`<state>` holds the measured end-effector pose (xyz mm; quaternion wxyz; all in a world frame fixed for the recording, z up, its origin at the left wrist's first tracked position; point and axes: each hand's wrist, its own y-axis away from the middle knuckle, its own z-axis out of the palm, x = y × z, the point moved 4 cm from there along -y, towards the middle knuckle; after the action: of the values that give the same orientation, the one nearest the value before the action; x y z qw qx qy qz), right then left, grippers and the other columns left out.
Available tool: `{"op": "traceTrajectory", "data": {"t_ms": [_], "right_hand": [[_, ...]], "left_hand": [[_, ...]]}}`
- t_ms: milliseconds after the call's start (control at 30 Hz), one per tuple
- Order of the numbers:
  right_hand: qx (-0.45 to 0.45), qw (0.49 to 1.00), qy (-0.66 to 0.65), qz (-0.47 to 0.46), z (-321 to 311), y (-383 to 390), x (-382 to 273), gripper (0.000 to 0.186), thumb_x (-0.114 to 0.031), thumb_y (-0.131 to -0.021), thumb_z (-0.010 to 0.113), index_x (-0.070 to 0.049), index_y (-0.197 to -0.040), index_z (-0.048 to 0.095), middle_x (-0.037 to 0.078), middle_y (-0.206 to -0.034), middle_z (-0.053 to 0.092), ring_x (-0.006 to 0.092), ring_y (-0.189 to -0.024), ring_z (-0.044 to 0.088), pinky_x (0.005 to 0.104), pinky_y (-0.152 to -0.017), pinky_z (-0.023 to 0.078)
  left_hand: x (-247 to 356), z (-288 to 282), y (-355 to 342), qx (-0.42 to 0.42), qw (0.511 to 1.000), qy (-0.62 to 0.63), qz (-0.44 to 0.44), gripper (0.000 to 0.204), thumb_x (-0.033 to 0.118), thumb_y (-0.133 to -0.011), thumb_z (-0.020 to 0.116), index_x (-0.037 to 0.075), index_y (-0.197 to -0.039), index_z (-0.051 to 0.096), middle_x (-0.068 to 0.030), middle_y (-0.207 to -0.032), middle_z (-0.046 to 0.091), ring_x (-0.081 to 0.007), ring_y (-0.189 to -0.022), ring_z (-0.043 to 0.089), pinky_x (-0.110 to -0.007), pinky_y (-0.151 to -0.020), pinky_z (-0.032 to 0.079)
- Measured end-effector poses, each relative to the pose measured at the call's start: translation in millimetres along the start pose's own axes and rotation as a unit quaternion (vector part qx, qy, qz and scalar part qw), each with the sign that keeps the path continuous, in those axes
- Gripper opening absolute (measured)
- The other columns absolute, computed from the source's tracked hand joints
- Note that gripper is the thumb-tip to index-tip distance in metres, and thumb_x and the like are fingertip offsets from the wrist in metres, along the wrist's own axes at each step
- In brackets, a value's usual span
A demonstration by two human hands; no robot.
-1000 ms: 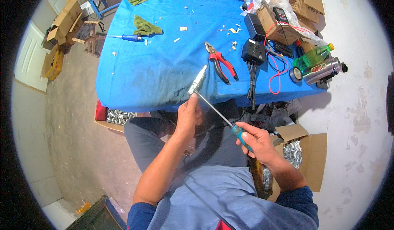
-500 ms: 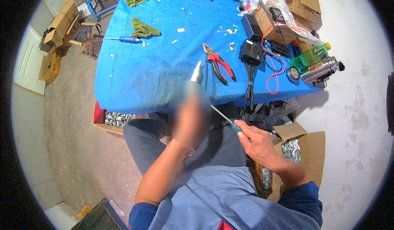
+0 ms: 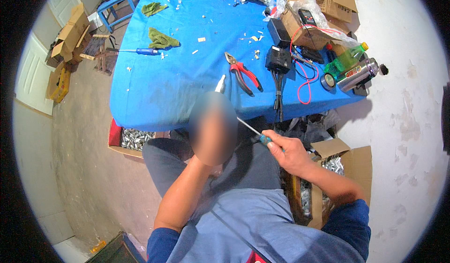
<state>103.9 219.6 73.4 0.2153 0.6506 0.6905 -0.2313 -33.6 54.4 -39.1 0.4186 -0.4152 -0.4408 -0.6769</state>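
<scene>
My left hand (image 3: 213,134) is at the table's near edge, its fingers smeared by a blur patch. A slim silver-white tube with a narrow tip (image 3: 220,83) sticks out beyond this hand, which appears closed around it. My right hand (image 3: 289,154) is wrapped around the teal handle of a screwdriver (image 3: 249,126). The metal shaft points up and left, and its tip disappears at the blur beside my left hand. Past the tube, red-and-black pliers (image 3: 243,74) lie with their jaws toward the far left.
The blue-covered table (image 3: 154,91) carries green cloths (image 3: 161,38), a blue-handled screwdriver (image 3: 147,51), black adapters (image 3: 278,59), a green bottle (image 3: 346,62) and a steel flask (image 3: 358,75). Boxes of small metal parts stand low at left (image 3: 125,151) and right (image 3: 358,174).
The view has shifted slightly, moving the table things leftward in the picture. Less of the tube shows beyond my left hand. My right hand keeps its grip on the screwdriver.
</scene>
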Motion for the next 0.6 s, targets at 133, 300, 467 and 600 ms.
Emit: {"op": "traceTrajectory", "data": {"t_ms": [133, 300, 467, 600], "right_hand": [[-0.077, 0.945, -0.264, 0.179, 0, 2, 5, 0.038, -0.023, -0.097, 0.053, -0.009, -0.132, 0.053, 0.006, -0.074, 0.059, 0.0069, -0.054, 0.051, 0.0239, -0.050, 0.045], [-0.081, 0.896, -0.369, 0.233, 6, 3, 14, 0.038, -0.024, -0.098, 0.050, -0.007, -0.132, 0.053, 0.000, -0.077, 0.060, 0.0040, -0.053, 0.049, 0.0199, -0.049, 0.043], [-0.073, 0.906, -0.350, 0.225, 3, -1, 15, 0.037, -0.022, -0.096, 0.054, -0.007, -0.129, 0.055, 0.003, -0.080, 0.062, 0.0066, -0.055, 0.052, 0.0236, -0.052, 0.045], [-0.013, 0.984, -0.160, 0.082, -13, -11, 6, 0.035, -0.021, -0.090, 0.060, -0.008, -0.123, 0.060, 0.012, -0.084, 0.064, 0.0215, -0.065, 0.060, 0.0345, -0.062, 0.049]], "left_hand": [[-5, -3, 1, 0.010, 0.999, 0.029, -0.031, 0.042, 0.041, -0.091, 0.055, 0.017, -0.064, 0.036, 0.0049, -0.051, 0.027, -0.0106, -0.040, 0.025, -0.029, -0.040, 0.021], [12, 5, 10, 0.012, 0.997, 0.046, -0.053, 0.042, 0.044, -0.091, 0.055, 0.017, -0.064, 0.037, 0.0054, -0.052, 0.026, -0.0104, -0.042, 0.024, -0.029, -0.042, 0.021], [4, -1, 10, 0.056, 0.971, 0.118, -0.199, 0.042, 0.044, -0.092, 0.053, 0.017, -0.064, 0.036, 0.0056, -0.052, 0.026, -0.0102, -0.042, 0.023, -0.028, -0.042, 0.020], [5, -2, 8, 0.036, 0.988, 0.065, -0.139, 0.042, 0.043, -0.093, 0.052, 0.017, -0.064, 0.036, 0.0054, -0.052, 0.027, -0.0101, -0.041, 0.024, -0.028, -0.040, 0.020]]}}
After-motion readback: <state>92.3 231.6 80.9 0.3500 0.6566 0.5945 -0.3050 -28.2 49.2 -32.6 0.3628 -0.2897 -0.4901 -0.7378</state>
